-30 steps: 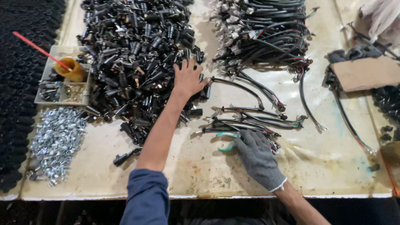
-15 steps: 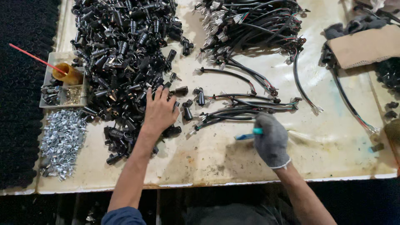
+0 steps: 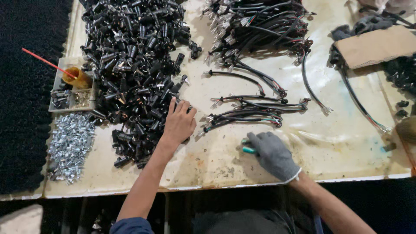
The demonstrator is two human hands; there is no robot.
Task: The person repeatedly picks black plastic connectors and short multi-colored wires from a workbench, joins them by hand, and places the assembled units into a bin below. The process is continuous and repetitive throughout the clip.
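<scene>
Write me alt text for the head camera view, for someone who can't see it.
Seen from above, a bare left hand rests on a heap of small black connector parts on a stained worktable, while the gloved right hand holds a teal-handled tool. Short black cable assemblies lie between them; silver clips are piled at the left.

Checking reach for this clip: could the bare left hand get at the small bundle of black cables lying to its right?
Probably yes. The left hand rests on the edge of the black connector pile, and only bare table lies between it and the cable bundle. The gloved right hand sits lower, out of the way.
</scene>
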